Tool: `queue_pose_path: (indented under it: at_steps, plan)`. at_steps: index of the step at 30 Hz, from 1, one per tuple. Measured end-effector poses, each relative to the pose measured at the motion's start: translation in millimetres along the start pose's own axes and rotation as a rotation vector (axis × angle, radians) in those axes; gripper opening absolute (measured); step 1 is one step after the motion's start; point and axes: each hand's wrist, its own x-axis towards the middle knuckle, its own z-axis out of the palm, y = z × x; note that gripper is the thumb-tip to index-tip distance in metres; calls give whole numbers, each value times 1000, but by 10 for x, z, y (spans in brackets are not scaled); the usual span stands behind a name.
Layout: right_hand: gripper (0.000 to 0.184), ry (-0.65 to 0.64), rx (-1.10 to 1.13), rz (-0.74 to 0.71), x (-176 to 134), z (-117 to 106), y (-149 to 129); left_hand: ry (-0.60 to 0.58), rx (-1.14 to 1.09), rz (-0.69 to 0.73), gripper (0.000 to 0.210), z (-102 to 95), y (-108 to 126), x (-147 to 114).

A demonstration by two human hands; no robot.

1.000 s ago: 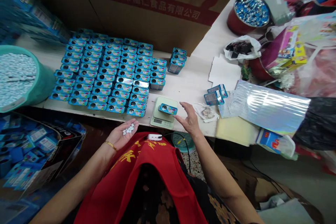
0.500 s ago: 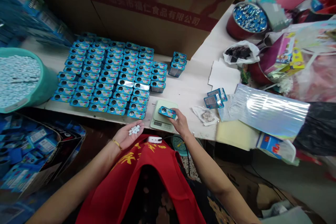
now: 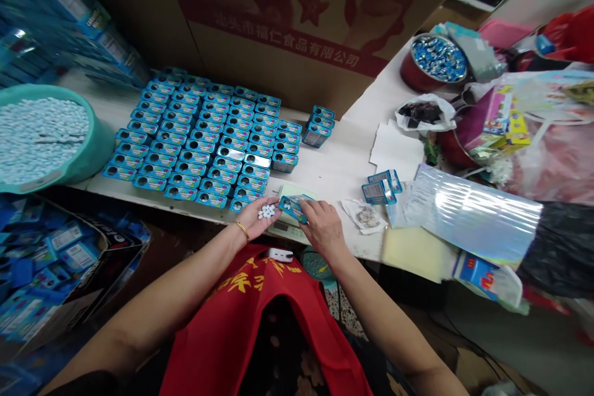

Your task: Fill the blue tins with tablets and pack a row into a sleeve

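Observation:
My left hand (image 3: pixel 253 218) is palm up and cupped, with a small heap of white candies (image 3: pixel 268 211) in it. Its fingertips meet the near end of a small blue tin (image 3: pixel 291 207). The fingers of my right hand (image 3: pixel 322 227) grip that tin from the right and tilt it beside the palm; white shows in its round opening. Behind and below the tin is a pale green scale (image 3: pixel 290 190), partly covered by my hands. Rows of upright blue tins (image 3: pixel 199 142) with dark round openings stand left of the scale.
At the left a teal basin (image 3: pixel 99 139) is full of white candies, above a carton (image 3: pixel 118 260) of blue tins. A big cardboard box (image 3: pixel 278 31) backs the table (image 3: pixel 334 161). Rightward lie loose tins (image 3: pixel 379 190), a crumpled paper (image 3: pixel 355 209) and a red pot (image 3: pixel 408 71) of wrapped sweets.
My right hand has lifted the tin off the scale and tilted it. My left hand has come rightward with the candies to meet it. The view has shifted slightly.

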Motion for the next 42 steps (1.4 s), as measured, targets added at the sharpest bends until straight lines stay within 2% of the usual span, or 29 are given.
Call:
queue_pose_path:
  at_steps: [4,15,22,25,28,32,35,37,42]
  plan:
    - [45,-8,-31,-40,-19,-46,-10,1,-5,-1,14,-13,-12,24]
    - [37,5,-58,-47,-42,-57,-31,-1,26,-44,14,53,-23,58]
    - [44,0,20,25,-84,42,95,-10,11,-64,14,35,-63,120]
    - [41,62,216,118,-114,211,212,27,-4,-36,15,3,-15,75]
    - [37,135,476,209,-137,502,345,80,-21,0,16,-85,56,-22]
    - [37,114,674,293,-168,809,453,117,-41,8,17,-264,109,-170]
    - [50,122,811,330,-220,830,515,137,-61,2,16,-408,106,-257]
    - [58,181,902,398,-280,784,581,152,-73,0,15,-499,93,-300]
    - [43,394,947,789,-516,771,773,177,-40,-50,16,-683,48,-366]
